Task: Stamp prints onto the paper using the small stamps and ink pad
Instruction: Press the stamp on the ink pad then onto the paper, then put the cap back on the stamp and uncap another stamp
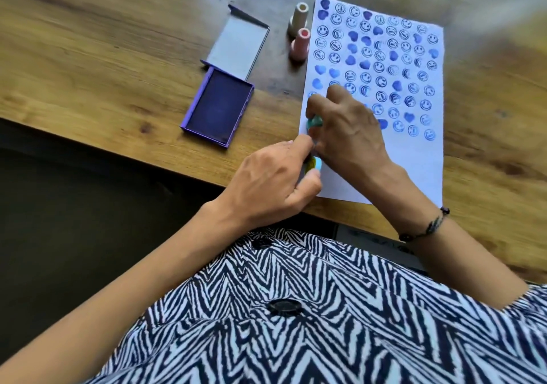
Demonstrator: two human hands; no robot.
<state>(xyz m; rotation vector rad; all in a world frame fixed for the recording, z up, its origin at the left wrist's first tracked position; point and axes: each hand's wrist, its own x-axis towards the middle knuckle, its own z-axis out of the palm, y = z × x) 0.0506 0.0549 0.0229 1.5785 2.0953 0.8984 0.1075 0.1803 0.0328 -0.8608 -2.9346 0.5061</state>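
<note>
A white paper point(414, 158) lies on the wooden table, covered with several blue smiley and heart prints. My right hand point(346, 126) is over the paper's left edge, fingers closed on a small teal stamp point(312, 123) that is mostly hidden. My left hand point(272, 176) sits just below it at the paper's lower left, gripping a small light-blue stamp point(402, 164) with a yellow smiley top. The purple ink pad point(219, 108) lies open to the left of the paper, its lid point(236, 46) folded back.
A cream stamp point(298, 19) and a pink stamp point(300, 44) stand upright between the lid and the paper's left edge. The table's front edge point(118, 154) runs diagonally, with dark floor beyond. A bracelet is on my right wrist.
</note>
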